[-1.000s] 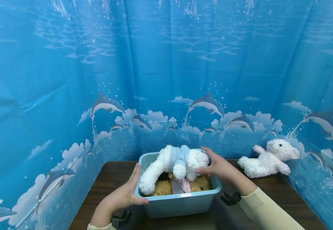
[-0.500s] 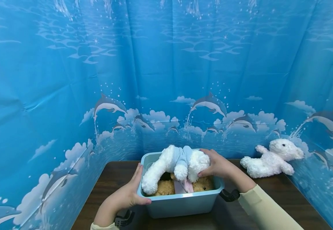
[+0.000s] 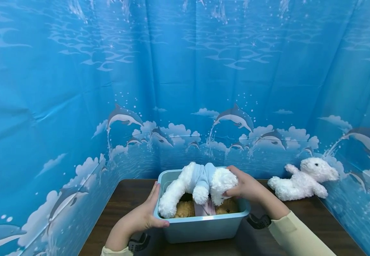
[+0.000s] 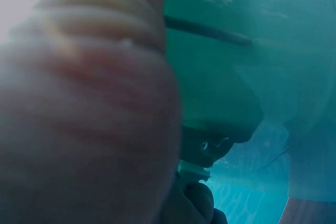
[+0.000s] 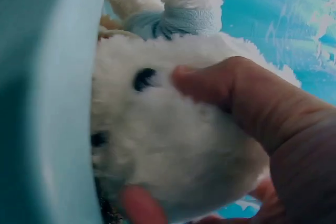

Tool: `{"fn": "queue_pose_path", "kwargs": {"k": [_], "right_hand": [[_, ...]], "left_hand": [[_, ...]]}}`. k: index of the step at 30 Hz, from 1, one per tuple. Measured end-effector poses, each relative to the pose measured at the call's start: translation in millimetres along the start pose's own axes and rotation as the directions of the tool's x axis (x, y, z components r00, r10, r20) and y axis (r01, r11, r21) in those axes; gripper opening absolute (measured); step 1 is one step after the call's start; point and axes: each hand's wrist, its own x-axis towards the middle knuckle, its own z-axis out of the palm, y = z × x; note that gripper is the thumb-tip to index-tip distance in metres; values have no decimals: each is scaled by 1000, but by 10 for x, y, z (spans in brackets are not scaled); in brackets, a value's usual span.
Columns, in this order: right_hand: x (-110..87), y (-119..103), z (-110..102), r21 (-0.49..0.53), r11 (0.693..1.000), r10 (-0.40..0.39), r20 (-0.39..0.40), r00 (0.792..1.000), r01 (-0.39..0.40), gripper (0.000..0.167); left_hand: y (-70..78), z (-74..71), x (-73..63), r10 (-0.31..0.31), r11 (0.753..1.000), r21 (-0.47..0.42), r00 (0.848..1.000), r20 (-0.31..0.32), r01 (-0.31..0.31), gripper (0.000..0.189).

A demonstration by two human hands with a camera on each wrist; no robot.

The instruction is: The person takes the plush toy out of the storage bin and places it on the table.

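**White plush toy (image 3: 200,174) in the right hand's grasp, above a blue tub**

Nearest us are two cream sleeves (image 3: 300,231), with a dark wrist device (image 3: 258,221) at each wrist. The left hand (image 3: 143,215) is unclenched: we see its straight fingers against the left end of the blue tub (image 3: 204,229), its thumb stretched along the front. The left wrist view is too blurred for us to add more.

The right hand (image 3: 244,185) grasps the white plush toy by the head; in the right wrist view we find the thumb beside one dark eye. This toy, in a pale blue top, lies lengthwise over the tub, legs inside at the left, middle arched above the rim. Below it we see a brown plush toy (image 3: 185,209) and some pink cloth (image 3: 205,208).

The tub stands on a dark wooden table (image 3: 128,188). Farther right, a second white plush toy (image 3: 300,183) lies near a blue dolphin curtain (image 3: 185,71).
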Motion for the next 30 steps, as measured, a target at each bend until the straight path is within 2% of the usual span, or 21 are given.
{"fn": "queue_pose_path", "kwargs": {"k": [3,7,11,14,19,22,25,30], "right_hand": [[-43,16,8,62,997,-52,-24,998,54,78],[-85,45,38,20,992,-126,-95,987,128,77],[-153,48,61,-5,983,-179,-201,963,181,78],[-221,7,57,-20,969,-242,-274,931,246,77],[-360,-64,5,-98,941,-336,-348,875,322,73],[-470,-94,-34,-111,931,-363,-381,850,348,75],[-601,-125,-62,-86,922,-374,-441,816,377,72],[-830,-182,-135,-42,900,-375,-581,723,433,73]], "left_hand": [[-4,0,8,1,1000,7,1000,3,-1,150],[-7,-2,9,2,1000,12,1000,4,-2,150],[2,1,5,5,1000,17,1000,2,-5,150],[8,6,-4,1,1000,17,1000,-9,-1,150],[1,22,-16,8,1000,8,1000,-21,-8,151],[5,26,-17,10,1000,-1,1000,-25,-10,151],[8,24,-19,11,1000,-15,1000,-29,-11,151],[5,18,-24,15,1000,-27,1000,-27,-16,150]]}}
